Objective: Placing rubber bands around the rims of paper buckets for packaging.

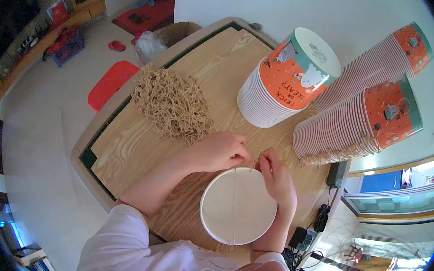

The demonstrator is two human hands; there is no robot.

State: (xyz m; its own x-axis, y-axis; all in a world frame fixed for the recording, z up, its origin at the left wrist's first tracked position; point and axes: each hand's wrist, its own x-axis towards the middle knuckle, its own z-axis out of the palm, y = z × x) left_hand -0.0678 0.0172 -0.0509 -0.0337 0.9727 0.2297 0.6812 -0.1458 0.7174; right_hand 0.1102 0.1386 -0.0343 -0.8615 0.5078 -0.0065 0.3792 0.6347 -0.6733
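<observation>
In front of my body stands a white paper bucket (216, 215), its mouth facing up. A thin tan string (234, 209) runs across the mouth from the near rim to the far rim. At the far rim my left hand (223, 152) is closed in a pinch on the string. Just to its right, my right hand (278, 178) also pinches the string, with its palm side against the bucket's outer edge. The fingertips nearly meet, and the string's end between them is hard to make out. Beyond my left forearm lies a tangled heap of tan strings (170, 105).
An upside-down stack of orange and green printed paper buckets (297, 73) stands at the table's (224, 48) far side. Two more stacks (384, 116) (378, 62) lie tilted to the right, strings draped along the nearer one. Black power adapters (302, 239) and cables sit by the right edge.
</observation>
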